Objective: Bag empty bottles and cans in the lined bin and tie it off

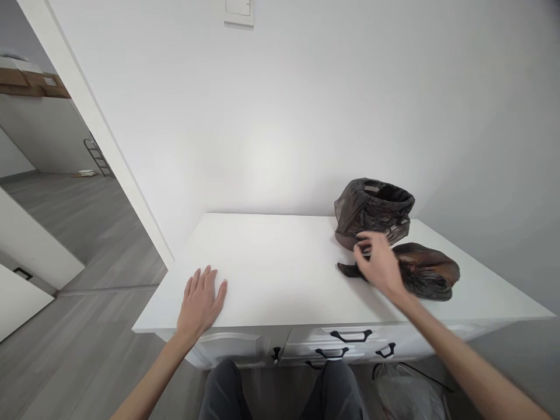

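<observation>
My left hand [200, 301] lies flat on the white dresser top [275, 268] near its front left corner, fingers stretched out and holding nothing. Over at the right, my right hand [377, 262] hovers with fingers loosely curled and apart. It is just above the near end of a crumpled dark plastic bag [426, 271] that lies flat. Behind that one stands a second dark plastic bag [371, 211], mouth open upward, close to the wall. I cannot tell whether the fingertips touch either bag.
The dresser has drawers with black handles [351, 336] below its front edge. A white wall rises behind it. On the floor at the lower right lies a grey plastic bag [409, 396]. A doorway at the left opens onto grey flooring [79, 216].
</observation>
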`<state>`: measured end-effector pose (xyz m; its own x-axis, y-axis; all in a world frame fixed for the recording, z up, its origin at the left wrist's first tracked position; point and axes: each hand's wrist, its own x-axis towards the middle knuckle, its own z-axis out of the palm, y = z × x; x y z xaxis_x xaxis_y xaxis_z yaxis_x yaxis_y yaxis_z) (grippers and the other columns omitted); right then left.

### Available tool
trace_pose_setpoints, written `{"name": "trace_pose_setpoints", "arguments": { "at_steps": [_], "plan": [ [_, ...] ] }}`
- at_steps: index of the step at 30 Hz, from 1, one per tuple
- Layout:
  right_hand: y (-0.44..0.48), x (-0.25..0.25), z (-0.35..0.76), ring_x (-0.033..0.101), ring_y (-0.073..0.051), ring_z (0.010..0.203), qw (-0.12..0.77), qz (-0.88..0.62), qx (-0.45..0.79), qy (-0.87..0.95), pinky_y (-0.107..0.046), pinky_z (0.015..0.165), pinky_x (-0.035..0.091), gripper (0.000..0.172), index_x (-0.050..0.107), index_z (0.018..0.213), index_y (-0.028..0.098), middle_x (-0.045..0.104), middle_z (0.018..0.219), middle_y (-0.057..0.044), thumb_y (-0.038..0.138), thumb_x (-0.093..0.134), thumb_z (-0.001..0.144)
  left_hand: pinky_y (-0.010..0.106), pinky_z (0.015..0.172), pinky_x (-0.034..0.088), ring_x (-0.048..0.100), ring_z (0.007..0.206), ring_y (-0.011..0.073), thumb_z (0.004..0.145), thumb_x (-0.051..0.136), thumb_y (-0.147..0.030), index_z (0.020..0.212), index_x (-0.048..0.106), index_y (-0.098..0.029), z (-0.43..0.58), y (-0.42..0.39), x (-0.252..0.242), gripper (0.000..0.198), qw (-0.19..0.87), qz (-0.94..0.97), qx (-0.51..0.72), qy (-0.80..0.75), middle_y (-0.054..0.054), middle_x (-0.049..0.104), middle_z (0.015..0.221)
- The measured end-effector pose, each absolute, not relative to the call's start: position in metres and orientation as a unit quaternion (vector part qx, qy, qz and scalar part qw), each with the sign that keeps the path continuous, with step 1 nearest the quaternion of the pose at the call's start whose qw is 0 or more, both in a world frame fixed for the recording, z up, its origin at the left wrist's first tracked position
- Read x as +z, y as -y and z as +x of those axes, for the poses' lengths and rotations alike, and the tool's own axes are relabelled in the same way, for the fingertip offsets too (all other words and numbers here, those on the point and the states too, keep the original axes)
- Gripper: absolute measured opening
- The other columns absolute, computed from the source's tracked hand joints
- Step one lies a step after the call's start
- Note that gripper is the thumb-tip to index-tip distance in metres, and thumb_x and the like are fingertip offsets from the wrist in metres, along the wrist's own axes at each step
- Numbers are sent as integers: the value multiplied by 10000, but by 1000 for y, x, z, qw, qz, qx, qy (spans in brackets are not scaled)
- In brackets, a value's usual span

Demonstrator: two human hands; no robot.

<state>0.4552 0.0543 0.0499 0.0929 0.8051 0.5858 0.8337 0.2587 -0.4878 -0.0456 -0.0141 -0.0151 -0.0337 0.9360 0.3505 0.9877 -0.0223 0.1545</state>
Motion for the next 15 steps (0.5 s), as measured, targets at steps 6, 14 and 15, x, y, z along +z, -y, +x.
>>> {"name": "trace_pose_setpoints", "arguments": {
  "at_steps": [6, 14, 15],
  "plan": [
    [-20, -28, 390, 720, -269, 982, 447, -543, 237, 670, -415, 876, 579, 297, 671, 1151, 230, 733, 1184, -125, 463, 590, 985, 576, 1310, 298, 353, 1599, 377, 1078, 338, -554, 1471, 563, -121, -44, 14, -12, 627, 70, -690, -186, 696, 166, 499, 1650],
    [-20, -38, 386, 744, -243, 905, 481, -552, 337, 593, -373, 866, 543, 267, 688, 1030, 219, 785, 1016, -87, 473, 623, 979, 566, 1311, 308, 384, 1588, 346, 1074, 349, -572, 1484, 557, -143, -45, 10, -14, 629, 54, -687, -189, 699, 148, 516, 1641],
    [-20, -37, 386, 744, -243, 900, 479, -554, 333, 593, -367, 853, 542, 262, 691, 1028, 219, 786, 1007, -86, 468, 627, 976, 561, 1314, 306, 386, 1588, 342, 1073, 351, -571, 1487, 554, -148, -46, 10, -14, 625, 53, -686, -189, 701, 140, 514, 1644]
  ]
}}
